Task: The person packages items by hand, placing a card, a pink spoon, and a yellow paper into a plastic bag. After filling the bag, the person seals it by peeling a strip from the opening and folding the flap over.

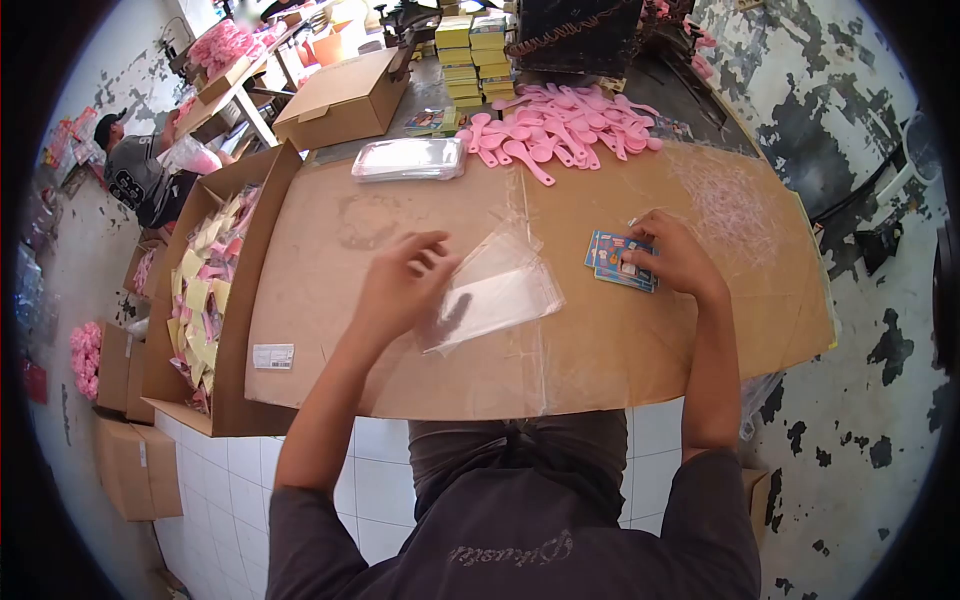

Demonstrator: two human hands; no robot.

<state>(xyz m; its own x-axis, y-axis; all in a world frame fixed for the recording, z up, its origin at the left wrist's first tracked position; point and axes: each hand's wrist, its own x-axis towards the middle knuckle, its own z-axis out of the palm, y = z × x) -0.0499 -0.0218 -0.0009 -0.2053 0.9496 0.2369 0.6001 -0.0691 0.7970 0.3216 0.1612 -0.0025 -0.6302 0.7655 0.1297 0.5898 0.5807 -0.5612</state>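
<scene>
My right hand [680, 258] grips a small stack of blue printed cards [620, 262] on the right half of the cardboard sheet, thumb on top. To the left, my left hand [408, 275] hovers by a loose pile of clear plastic bags [500, 300], slightly blurred, its fingers loosely bent and apart with nothing seen in them. Farther back lies a neat stack of clear plastic bags [408, 160]. A heap of pink plastic spoons [560, 125] spreads at the far edge of the cardboard.
A long open carton [272, 195] of packed pink and yellow pieces stands at the left. Behind are a brown box [340, 95] and stacks of yellow-edged cards [472, 60]. Thin plastic strips [735, 210] lie at the right. Another person [145, 165] sits at far left.
</scene>
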